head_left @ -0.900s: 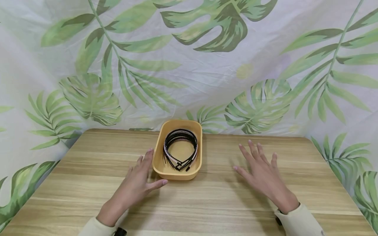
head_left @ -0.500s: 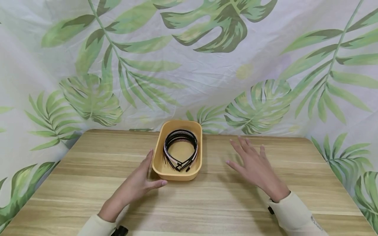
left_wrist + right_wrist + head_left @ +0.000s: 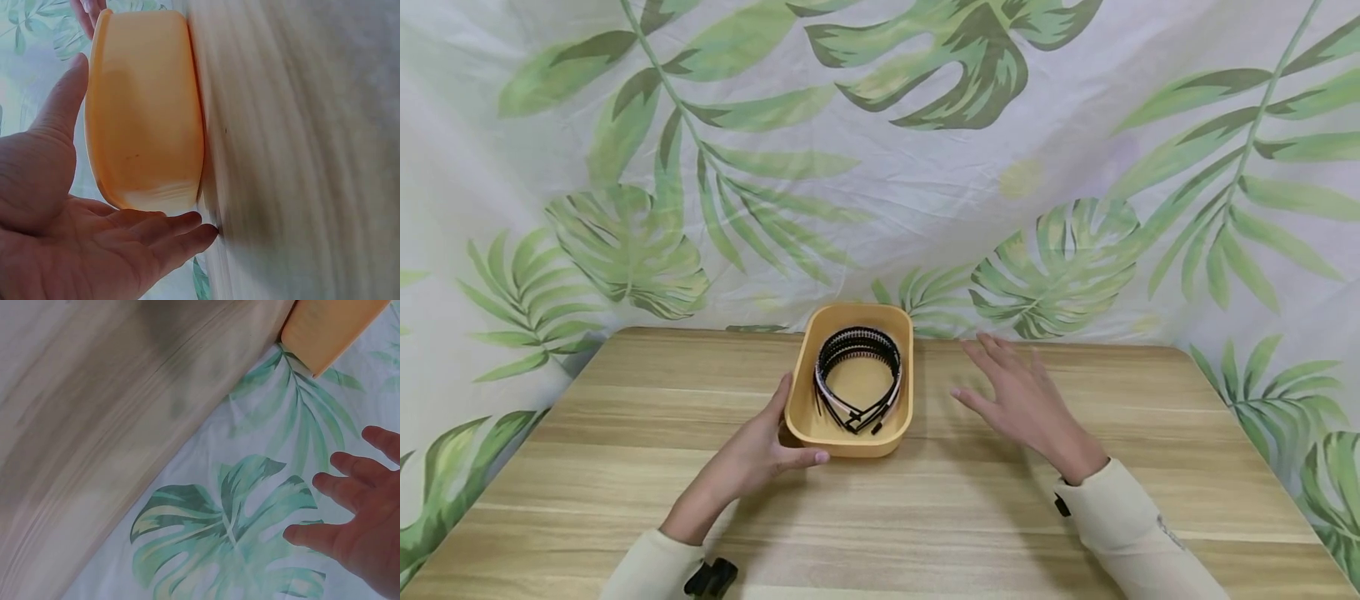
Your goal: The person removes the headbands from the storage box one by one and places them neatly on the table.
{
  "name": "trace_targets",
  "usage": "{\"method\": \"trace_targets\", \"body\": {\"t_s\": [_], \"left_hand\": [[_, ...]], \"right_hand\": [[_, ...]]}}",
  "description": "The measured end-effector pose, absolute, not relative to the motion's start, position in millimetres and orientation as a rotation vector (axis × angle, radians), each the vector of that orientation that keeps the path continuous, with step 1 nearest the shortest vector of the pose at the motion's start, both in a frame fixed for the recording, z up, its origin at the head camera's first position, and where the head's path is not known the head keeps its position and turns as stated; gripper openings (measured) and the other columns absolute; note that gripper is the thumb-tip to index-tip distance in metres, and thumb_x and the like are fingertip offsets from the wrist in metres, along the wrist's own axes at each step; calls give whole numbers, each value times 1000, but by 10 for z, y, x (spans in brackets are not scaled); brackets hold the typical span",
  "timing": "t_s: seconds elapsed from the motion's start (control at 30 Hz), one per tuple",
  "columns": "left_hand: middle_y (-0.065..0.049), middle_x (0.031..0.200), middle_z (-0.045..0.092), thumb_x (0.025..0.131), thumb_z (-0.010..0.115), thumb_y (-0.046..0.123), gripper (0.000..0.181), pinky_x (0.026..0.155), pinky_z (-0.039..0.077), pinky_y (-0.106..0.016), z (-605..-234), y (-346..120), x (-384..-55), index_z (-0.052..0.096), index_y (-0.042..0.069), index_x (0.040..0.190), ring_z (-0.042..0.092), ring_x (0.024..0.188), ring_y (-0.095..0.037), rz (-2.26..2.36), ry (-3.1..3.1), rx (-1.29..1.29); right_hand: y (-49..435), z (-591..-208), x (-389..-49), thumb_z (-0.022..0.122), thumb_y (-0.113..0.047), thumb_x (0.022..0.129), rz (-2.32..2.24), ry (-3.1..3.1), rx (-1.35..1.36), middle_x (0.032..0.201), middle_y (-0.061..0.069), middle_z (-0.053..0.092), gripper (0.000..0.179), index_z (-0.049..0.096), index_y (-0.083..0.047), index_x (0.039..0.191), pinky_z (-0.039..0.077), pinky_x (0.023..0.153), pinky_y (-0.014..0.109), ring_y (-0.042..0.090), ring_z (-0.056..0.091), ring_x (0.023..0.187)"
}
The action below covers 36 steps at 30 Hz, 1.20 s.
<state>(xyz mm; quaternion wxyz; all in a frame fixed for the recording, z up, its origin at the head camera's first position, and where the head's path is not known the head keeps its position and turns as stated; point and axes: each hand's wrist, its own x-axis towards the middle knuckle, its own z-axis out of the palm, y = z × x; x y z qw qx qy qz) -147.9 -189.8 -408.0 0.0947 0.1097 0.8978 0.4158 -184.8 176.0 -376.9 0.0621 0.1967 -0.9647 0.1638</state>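
A yellow rectangular box (image 3: 850,450) stands at the back of the table, holding several headbands (image 3: 859,340), mostly black with some white and pink. My left hand (image 3: 751,457) is at the box's left front corner, fingers along its left side and thumb near the front wall. In the left wrist view, the fingers (image 3: 164,229) extend fairly straight at the box wall and the thumb stands apart from them; firm contact is hard to tell. To the right of the box, my right hand (image 3: 1026,408) hovers above the table with spread fingers, holding nothing.
The wood-grain table (image 3: 880,533) ends just behind the box. A hanging cloth (image 3: 925,208) with a green leaf print rises behind it. Dark devices (image 3: 711,577) are worn at both wrists over pale sleeves.
My right hand has moved left, toward the box. The left hand has drawn in closer at the box's corner, its fingers now further behind the side wall. Box and headbands have barely moved.
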Motion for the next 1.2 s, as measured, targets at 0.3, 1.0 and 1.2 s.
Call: {"method": "trace_targets", "body": {"t_s": [0.3,1.0,1.2], "left_hand": [[-28,170,22,79,92,40,140,122,27,-63,-4097,-1913,-1536,-10,7,168,34,152,-47,1250,2656,310],[-27,168,31,79,94,33,135,121,32,-57,-4126,-1901,-1607,-5,13,169,49,143,-40,1356,2611,323],[-27,168,31,80,92,37,135,121,32,-56,-4149,-1913,-1605,-6,14,170,50,142,-38,1356,2605,300]], "right_hand": [[1632,-3743,-1942,62,-52,103,506,-2914,655,168,19,35,74,42,-11,161,15,118,78,41,32,156],[1283,-3761,-2228,64,-46,103,628,-2860,792,165,18,42,69,47,-8,158,27,121,69,40,39,153],[1159,-3795,-2302,67,-43,102,709,-2834,844,164,19,43,69,47,-5,157,34,121,60,40,41,151]]}}
